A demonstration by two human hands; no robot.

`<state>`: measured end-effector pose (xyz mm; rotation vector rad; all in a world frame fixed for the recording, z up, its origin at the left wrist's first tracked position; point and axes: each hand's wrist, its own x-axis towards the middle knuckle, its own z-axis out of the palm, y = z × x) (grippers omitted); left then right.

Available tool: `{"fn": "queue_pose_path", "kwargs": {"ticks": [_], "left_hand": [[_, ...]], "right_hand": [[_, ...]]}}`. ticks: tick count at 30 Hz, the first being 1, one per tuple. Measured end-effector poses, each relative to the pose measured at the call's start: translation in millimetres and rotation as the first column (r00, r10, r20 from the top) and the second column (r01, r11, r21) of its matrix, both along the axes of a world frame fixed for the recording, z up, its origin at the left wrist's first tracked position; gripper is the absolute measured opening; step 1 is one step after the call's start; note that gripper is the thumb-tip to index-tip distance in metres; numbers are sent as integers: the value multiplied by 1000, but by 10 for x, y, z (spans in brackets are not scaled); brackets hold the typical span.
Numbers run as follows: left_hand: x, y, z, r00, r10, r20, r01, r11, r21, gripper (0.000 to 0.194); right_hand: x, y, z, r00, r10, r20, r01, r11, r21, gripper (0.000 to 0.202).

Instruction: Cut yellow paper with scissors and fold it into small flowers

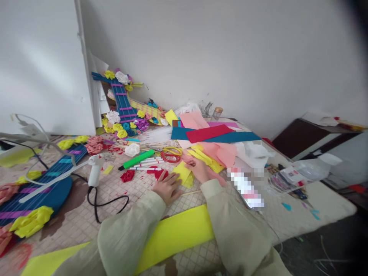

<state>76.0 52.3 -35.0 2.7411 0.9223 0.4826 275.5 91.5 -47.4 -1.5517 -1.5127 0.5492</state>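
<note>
My left hand [168,188] lies on the table with its fingers spread, the fingertips at the left edge of a small yellow paper piece [181,171]. The fingers of my right hand [197,168] are bent together at the upper right of that piece, pinching its edge. A thin wooden stick [191,192] lies just below, its left end by my left hand. A long yellow paper strip [181,232] stretches under both forearms. Left of my hands are a red paper flower [127,176], white pens [146,168] and a green marker [138,159].
Red-handled scissors [170,157] lie beyond my hands. A white glue gun [94,172] with a black cord stands left, near a blue flowered guitar shape [61,188]. To the right are a phone [247,189] and a clear bottle [301,174]. Coloured paper strips [212,133] lie behind.
</note>
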Motion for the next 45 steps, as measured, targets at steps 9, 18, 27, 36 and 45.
{"fn": "queue_pose_path", "kwargs": {"ticks": [9, 18, 27, 36, 45], "left_hand": [[-2, -12, 24, 1000, -6, 30, 6, 1000, 1, 41], [8, 11, 237, 994, 52, 95, -57, 997, 55, 39], [-425, -696, 513, 907, 101, -408, -265, 891, -368, 35], [-764, -809, 538, 915, 98, -392, -273, 865, -421, 19], [-1191, -813, 590, 920, 126, -371, -285, 865, -414, 21]], "right_hand": [[-39, -40, 31, 1000, -13, -11, 13, 1000, -4, 17], [136, -507, 727, 995, -100, 12, 99, 994, 53, 26], [25, -1443, 674, 833, 511, 213, -411, 829, -379, 39], [-67, -1504, 680, 809, 522, 271, -402, 827, -393, 8], [124, -1549, 860, 807, 494, 325, -364, 848, -385, 14]]}}
